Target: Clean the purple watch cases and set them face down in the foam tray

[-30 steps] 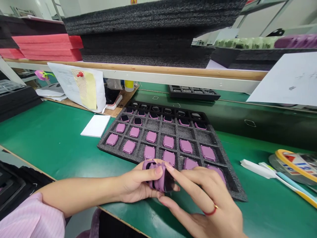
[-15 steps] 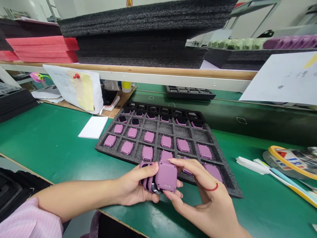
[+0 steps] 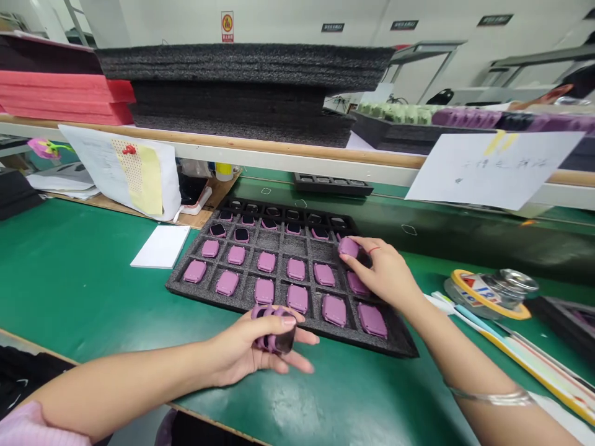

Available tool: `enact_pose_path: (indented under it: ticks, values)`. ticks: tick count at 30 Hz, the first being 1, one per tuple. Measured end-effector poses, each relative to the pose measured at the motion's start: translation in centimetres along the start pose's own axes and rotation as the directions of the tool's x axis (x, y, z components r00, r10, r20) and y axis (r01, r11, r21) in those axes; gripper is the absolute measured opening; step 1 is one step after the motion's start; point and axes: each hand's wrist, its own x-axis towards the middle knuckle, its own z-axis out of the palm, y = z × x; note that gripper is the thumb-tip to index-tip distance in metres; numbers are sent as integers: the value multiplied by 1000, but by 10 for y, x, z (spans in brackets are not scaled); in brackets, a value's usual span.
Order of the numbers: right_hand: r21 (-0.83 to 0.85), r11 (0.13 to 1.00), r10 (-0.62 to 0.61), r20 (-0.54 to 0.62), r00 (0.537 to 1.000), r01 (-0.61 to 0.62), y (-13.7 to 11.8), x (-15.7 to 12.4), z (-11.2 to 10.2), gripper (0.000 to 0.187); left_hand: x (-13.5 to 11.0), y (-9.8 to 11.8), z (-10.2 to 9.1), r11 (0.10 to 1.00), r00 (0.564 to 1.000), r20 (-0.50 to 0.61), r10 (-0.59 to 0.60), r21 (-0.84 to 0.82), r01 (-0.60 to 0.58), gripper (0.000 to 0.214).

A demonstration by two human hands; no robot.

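A black foam tray (image 3: 297, 323) with square compartments lies on the bench, holding purple smartwatch cases. Those in the nearer rows show plain purple backs; several farther back show dark screens. My left hand (image 3: 253, 347) grips a small stack of purple watch cases (image 3: 267, 328) in front of the tray's near edge, thumb on top and some fingers stretched out. Over the tray's right side, my right hand (image 3: 383, 269) pinches one purple watch case (image 3: 348, 247) between thumb and fingers, at a compartment in the third row from the front.
A shelf with stacked black foam (image 3: 242, 93) and red foam (image 3: 65, 99) runs above the bench. White paper (image 3: 160, 246) lies left of the tray. To the right are a glass jar (image 3: 493, 294) with a yellow ring and a toothbrush-like tool. A person's head shows far right.
My right hand has moved away from the left hand, forward and right, carrying one watch case to the tray. The left hand keeps the stack. The view has shifted up and right.
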Motion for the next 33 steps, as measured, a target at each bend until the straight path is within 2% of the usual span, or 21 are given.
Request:
enact_pose_path:
  ticks: [3, 5, 8, 10, 11, 13, 14, 16, 21, 24, 26, 28, 31, 33]
  values:
    - [5, 1000, 14, 59, 998, -14, 20, 8, -5, 32, -1, 2, -2, 1000, 1000, 7, 14, 3, -14, 38]
    - [34, 999, -3, 51, 999, 1, 12, 1, -9, 33, -2, 2, -1, 1000, 1000, 21, 22, -11, -22, 38]
    - [115, 990, -77, 3, 997, 76, -30, -24, -14, 36, -1, 1, 3, 993, 998, 55, 34, -112, -28, 44]
    - [227, 955, -203, 21, 979, 193, -66, -47, -16, 29, 0, 0, 4, 982, 997, 70, 39, -186, -25, 43]
    - [354, 886, -331, 36, 943, 298, -82, -58, -16, 28, 1, -1, 4, 979, 996, 76, 36, -205, -19, 42]
    - [451, 778, -499, 21, 866, 437, -107, -75, -15, 37, 3, -1, 3, 980, 996, 82, 31, -199, -14, 44]
    - [470, 742, -545, 9, 839, 477, -115, -82, -13, 36, 3, -2, 2, 983, 996, 84, 32, -181, -16, 47]
    - [465, 732, -560, -6, 828, 498, -124, -88, -9, 25, 3, -2, 1, 988, 995, 87, 45, -151, -32, 51]
    - [475, 734, -519, -70, 852, 486, -128, -88, -2, 7, 2, -3, 1, 981, 991, 118, 69, -187, -46, 44]
    - [497, 738, -449, -144, 882, 457, -130, -87, -2, 8, 3, -4, 1, 975, 986, 152, 65, -221, -30, 41]
    - [552, 746, -317, -196, 928, 371, -129, -87, -4, 9, 2, -4, 1, 976, 985, 169, 43, -217, -6, 42]
    - [663, 709, -126, -217, 968, 240, -127, -88, -6, 11, 1, -4, 2, 979, 981, 192, 38, -201, 1, 45]
    - [813, 577, 136, -188, 973, 76, -119, -90, -7, 14, 0, -3, 3, 984, 970, 239, 49, -178, -6, 47]
    - [850, 526, 221, -172, 960, 31, -115, -92, -7, 11, -1, -3, 3, 986, 965, 258, 41, -164, 2, 47]
